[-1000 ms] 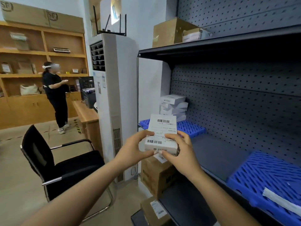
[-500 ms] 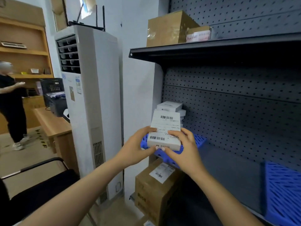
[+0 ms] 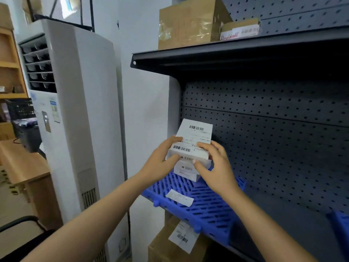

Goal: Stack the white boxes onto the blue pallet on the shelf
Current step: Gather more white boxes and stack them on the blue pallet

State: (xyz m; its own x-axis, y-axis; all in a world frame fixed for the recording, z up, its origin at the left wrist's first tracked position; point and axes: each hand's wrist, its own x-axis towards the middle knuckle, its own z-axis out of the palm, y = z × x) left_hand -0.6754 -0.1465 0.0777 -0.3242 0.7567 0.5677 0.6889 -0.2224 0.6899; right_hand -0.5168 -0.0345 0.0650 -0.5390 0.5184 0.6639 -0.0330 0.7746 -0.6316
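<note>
A white box [image 3: 192, 142] with barcode labels on top is held between both hands, over a stack of white boxes [image 3: 186, 170] at the back left of the blue pallet [image 3: 204, 207]. My left hand [image 3: 160, 163] grips its left side, thumb on top. My right hand [image 3: 215, 167] grips its right side. The held box sits on or just above the stack; I cannot tell which. Most of the stack is hidden behind the box and hands. The pallet lies on the dark shelf [image 3: 279, 224].
A paper slip [image 3: 179, 197] lies on the pallet's front. A second blue pallet [image 3: 340, 224] shows at the right edge. Cardboard boxes sit on the upper shelf [image 3: 186, 23] and below the pallet [image 3: 170, 246]. A tall white air conditioner [image 3: 79, 110] stands left.
I have stepped closer to the shelf. Both hands carried the white box forward, from in front of the pallet to over the stack of boxes.
</note>
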